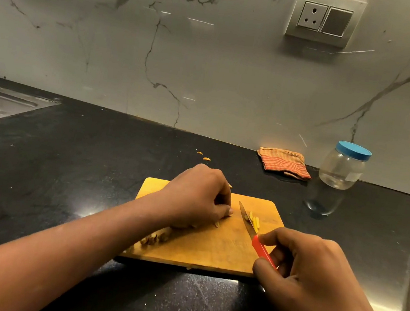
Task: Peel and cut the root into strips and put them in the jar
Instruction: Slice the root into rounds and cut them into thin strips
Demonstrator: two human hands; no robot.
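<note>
The right hand (313, 274), nearest to the camera, is closed around the red plastic handle of a small steel-bladed knife (262, 251), and the blade is held low over the board. Just beside the blade lie a few thin pale yellow strips (255, 221), already cut.

The left hand (198, 198) has its fingers curled down on the rest of the peeled pale root (217, 224) and pins it to the rectangular wooden cutting board (212, 255). Only a small end of the root shows under the fingers, so I cannot tell how much is left.

A heap of brown peel scraps (156, 238) lies on the left part of the board, so the peeling seems done. The cutting looks to be in the middle.

The clear plastic jar with a blue lid (343, 169) stands well apart at the right on the black stone desk (70, 151). Its lid is on and I see nothing inside, so no strip is put in yet. A folded orange striped cloth (284, 162) lies near the jar.
</note>
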